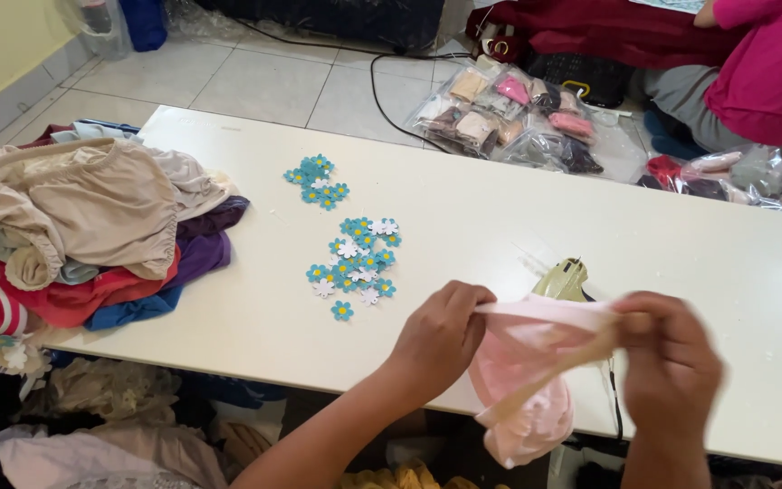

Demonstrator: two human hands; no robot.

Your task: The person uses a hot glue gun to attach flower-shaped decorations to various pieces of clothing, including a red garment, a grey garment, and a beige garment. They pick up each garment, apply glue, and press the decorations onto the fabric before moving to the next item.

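Pink garment [522, 380]: soft matt cloth. Table [500, 217]: smooth white, slight sheen. Bags [509, 118], upper right: glossy clear plastic.

A pale pink garment [525, 380] was seen at the near edge of the white table [500, 226]. Blue and white flower cut-outs [352, 263] were scattered on that table, and beige, red and purple clothes [83, 235] were heaped at its left end.

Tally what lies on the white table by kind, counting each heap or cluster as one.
Heap of mixed garments: 1
Clusters of small blue and white flowers: 2
Pink garment held in both hands: 1
Tool behind the garment: 1
Total: 5
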